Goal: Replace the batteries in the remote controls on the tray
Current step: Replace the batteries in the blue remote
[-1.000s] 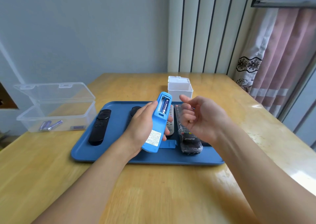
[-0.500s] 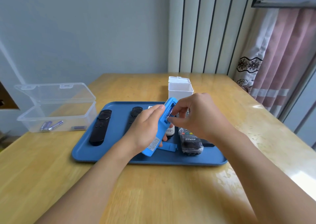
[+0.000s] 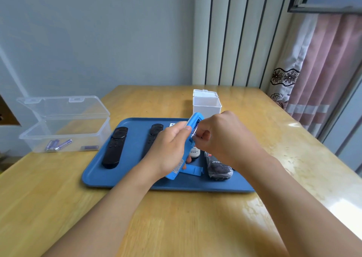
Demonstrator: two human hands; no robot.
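Leftward, purple batteries point(image 3: 56, 144) inside open clear plastic box point(image 3: 64, 131).

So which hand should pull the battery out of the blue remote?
Probably the right hand: its fingertips are already at the battery in the open slot. The left hand grips the blue remote, so it's busy holding it steady.

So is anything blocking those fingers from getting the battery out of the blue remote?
Nothing visible. The battery cover is off and lies on the tray. The left hand holds the blue remote, and the right hand fingers are already at the battery.
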